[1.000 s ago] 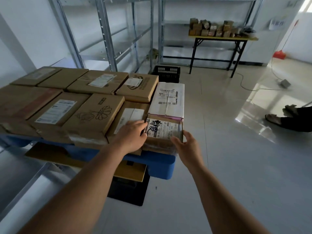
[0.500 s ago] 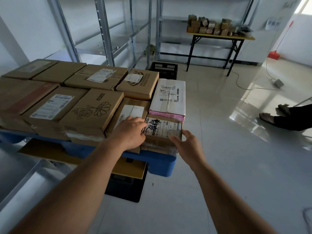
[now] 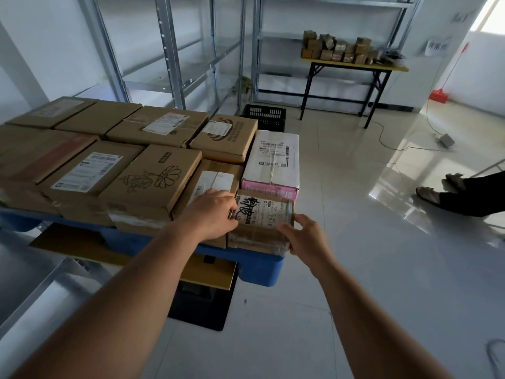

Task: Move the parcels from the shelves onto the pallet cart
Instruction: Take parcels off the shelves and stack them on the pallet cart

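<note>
A blue pallet cart [image 3: 259, 269] carries several brown cardboard parcels packed side by side. At its near right corner sits a small taped parcel [image 3: 263, 216] with a label and black handwriting. My left hand [image 3: 211, 214] lies on that parcel's left edge and on the neighbouring box. My right hand [image 3: 303, 236] grips its right front corner. Just behind it lies a white and pink parcel [image 3: 273, 160]. The metal shelves [image 3: 175, 64] behind the cart look bare.
A black crate [image 3: 265, 116] stands on the floor beyond the cart. A yellow-topped folding table [image 3: 355, 67] at the back holds several small boxes. Another person's feet [image 3: 437, 190] are at the right. A cable [image 3: 396, 143] and a red broom [image 3: 438, 95] lie further back.
Both hands stay on the small taped parcel at the cart's corner; the parcel and hands have barely shifted. The camera has drifted slightly.
</note>
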The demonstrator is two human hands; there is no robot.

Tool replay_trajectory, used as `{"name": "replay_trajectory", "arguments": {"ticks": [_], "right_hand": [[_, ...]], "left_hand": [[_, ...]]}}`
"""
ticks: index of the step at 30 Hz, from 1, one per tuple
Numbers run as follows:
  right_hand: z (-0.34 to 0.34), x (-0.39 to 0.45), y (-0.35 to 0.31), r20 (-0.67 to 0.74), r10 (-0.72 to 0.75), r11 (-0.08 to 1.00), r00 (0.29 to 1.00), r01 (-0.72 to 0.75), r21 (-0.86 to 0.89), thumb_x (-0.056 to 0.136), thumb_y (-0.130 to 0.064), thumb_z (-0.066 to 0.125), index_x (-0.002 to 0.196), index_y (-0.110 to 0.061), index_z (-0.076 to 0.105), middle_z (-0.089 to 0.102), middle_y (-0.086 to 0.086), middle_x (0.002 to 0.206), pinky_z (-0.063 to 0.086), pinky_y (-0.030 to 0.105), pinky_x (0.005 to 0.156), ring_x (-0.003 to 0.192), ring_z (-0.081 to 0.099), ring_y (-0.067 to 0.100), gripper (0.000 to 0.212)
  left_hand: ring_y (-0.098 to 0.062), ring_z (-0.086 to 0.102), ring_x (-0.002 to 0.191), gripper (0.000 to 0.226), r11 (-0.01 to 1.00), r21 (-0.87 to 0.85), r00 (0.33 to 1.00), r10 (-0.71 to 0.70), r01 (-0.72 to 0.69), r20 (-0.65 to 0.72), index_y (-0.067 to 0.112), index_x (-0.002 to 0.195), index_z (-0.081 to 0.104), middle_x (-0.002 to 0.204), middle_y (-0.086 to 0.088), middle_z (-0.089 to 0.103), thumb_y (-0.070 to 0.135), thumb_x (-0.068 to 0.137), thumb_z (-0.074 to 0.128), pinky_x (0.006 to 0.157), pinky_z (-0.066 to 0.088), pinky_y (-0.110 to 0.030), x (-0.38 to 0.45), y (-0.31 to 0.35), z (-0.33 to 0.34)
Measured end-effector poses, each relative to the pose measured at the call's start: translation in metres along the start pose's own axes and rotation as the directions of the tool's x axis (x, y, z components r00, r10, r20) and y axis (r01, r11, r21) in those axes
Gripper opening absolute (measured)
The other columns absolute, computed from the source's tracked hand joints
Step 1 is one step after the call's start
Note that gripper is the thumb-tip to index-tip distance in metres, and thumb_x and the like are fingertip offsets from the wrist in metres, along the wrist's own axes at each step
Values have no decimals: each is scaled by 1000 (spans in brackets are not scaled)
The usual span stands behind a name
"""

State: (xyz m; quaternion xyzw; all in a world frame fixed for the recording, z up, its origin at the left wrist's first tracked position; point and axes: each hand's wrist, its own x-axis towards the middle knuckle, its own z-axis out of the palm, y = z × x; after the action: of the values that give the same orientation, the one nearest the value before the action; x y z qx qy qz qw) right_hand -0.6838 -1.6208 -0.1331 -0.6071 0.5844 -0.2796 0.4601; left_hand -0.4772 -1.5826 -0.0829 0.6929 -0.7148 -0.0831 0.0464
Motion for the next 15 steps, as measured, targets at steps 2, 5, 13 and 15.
{"name": "replay_trajectory", "arguments": {"ticks": [2,5,13,15], "right_hand": [[0,-2,-1,18,4,1000,1000,-4,11,89,-31,60,124,-23,56,66,5,101,45,25,56,69,55,10,36],[-4,-3,-4,45,11,1000,999,-12,7,89,-31,59,121,-22,57,66,4,99,48,28,61,70,56,11,33],[-14,-4,-11,200,141,974,970,-172,149,94,-27,52,119,-19,55,67,7,103,57,35,76,88,66,20,26],[-12,-5,-13,207,140,972,968,-174,156,95,-26,52,120,-18,54,67,8,104,59,37,76,89,68,21,27]], "left_hand": [[-17,30,133,43,1000,-6,1000,-3,3,-5,22,127,51,144,4,39,37,87,56,107,27,-37,1,-1,0],[-16,30,133,42,1000,-10,1000,-8,7,-6,23,125,52,144,4,39,39,87,57,105,29,-36,3,-2,-1],[-17,29,134,42,1000,-6,1000,-16,16,10,23,126,51,145,3,38,39,87,57,106,28,-37,3,0,-2],[-17,30,133,42,999,-14,999,-30,30,14,24,125,52,144,3,39,39,87,57,105,29,-37,3,-1,-3]]}}
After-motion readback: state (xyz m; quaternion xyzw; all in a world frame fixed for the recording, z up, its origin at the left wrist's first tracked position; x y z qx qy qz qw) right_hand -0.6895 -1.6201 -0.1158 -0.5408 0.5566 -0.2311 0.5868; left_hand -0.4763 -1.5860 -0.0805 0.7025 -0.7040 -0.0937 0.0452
